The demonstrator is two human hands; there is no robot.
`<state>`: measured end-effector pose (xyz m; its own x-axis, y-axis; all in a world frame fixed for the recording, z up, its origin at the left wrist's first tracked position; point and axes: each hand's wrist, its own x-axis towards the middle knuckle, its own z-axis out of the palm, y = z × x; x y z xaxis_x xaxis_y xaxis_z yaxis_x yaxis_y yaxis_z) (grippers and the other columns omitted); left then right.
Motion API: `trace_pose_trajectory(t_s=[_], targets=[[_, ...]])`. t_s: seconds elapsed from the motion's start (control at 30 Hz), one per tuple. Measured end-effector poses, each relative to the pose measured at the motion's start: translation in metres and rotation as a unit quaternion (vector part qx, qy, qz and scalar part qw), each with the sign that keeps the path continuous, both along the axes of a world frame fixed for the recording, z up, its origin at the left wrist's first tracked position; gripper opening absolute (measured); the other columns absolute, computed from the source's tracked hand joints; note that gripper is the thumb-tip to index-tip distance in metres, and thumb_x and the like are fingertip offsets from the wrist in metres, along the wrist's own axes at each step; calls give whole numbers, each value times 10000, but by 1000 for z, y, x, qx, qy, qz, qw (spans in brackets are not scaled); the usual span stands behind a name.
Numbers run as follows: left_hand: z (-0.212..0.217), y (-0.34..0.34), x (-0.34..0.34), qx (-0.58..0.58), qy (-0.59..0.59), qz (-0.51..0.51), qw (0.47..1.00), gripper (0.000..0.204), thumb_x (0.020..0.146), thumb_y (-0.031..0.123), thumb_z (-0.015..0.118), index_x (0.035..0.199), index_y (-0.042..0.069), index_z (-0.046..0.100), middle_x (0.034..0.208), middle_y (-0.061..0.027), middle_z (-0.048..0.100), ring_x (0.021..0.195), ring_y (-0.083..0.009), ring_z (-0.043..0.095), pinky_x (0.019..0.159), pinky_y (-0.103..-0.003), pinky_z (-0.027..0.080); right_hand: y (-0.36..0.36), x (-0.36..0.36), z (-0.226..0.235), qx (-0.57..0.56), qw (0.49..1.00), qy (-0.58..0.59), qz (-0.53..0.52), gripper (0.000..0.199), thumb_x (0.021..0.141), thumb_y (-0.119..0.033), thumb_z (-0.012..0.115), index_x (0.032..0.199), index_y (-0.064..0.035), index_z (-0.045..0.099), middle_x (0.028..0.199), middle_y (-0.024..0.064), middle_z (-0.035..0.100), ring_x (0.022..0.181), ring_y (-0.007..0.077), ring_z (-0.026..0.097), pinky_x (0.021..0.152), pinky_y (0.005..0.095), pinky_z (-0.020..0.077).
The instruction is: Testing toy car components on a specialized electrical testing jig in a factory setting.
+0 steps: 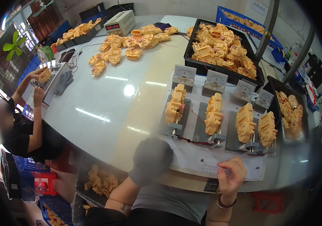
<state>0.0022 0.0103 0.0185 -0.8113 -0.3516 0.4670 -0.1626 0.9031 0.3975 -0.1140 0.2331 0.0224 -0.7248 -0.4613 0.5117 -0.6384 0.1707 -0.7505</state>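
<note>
My left hand (pixel 151 161), in a grey glove, is over the table's front edge, left of the test board. Its fingers are smeared and hidden behind the back of the glove. Bare and wearing a beaded bracelet, my right hand (pixel 231 177) hovers over the front of the white board (pixel 185 156). Its thumb and curled index finger are apart, with nothing between them. Beyond the hands several yellow plastic gearbox-like housings stand in metal fixtures, among them a left one (pixel 175 103) and a right one (pixel 267 129). Analog meters (pixel 214 82) stand behind them.
A black tray (pixel 186 60) heaped with housings sits at the back, another black tray (pixel 307 130) at the right. Loose housings (pixel 114 55) lie near a power supply (pixel 120 22). A co-worker (pixel 25 126) handles a housing at left. Metal posts (pixel 268 30) rise at right.
</note>
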Motion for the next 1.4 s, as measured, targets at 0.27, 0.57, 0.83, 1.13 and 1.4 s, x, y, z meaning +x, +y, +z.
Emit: trace_pose_trajectory(t_s=[0.27, 0.57, 0.83, 1.13, 1.4], targets=[[9, 0, 4, -5, -22, -34, 999, 91, 768, 84, 686, 837, 73, 627, 795, -80, 599, 753, -299, 581, 680, -401, 472, 4, 2, 5, 1, 999, -53, 11, 52, 713, -50, 664, 761, -37, 678, 676, 62, 609, 638, 224, 550, 624, 312, 401], [9, 0, 2, 12, -26, -32, 999, 101, 766, 89, 697, 845, 85, 633, 798, -69, 601, 757, -292, 579, 689, -396, 475, 2, 1, 6, 36, 998, -40, 13, 53, 714, -83, 682, 762, -60, 682, 645, 35, 596, 604, 201, 538, 645, 312, 383], [1, 0, 4, -6, -1, -40, 999, 107, 757, 88, 703, 836, 86, 630, 789, -66, 594, 753, -289, 576, 686, -394, 473, 0, 2, 5, 39, 998, -39, 12, 50, 719, -86, 684, 767, -75, 684, 638, 28, 592, 602, 199, 535, 654, 313, 372], [-6, 2, 3, 9, 17, 5, 1000, 95, 759, 72, 701, 807, 83, 620, 760, -66, 578, 716, -278, 562, 665, -384, 458, 0, 2, 5, 48, 999, -20, 13, 47, 721, -91, 682, 761, -67, 677, 636, 22, 582, 594, 184, 514, 658, 309, 364], [-4, 3, 1, 18, 27, -1, 999, 98, 753, 65, 701, 800, 82, 618, 758, -69, 577, 716, -279, 562, 664, -385, 457, -1, 2, 5, 52, 999, -3, 14, 61, 713, -86, 674, 759, -45, 669, 633, 29, 569, 585, 172, 490, 659, 296, 357]])
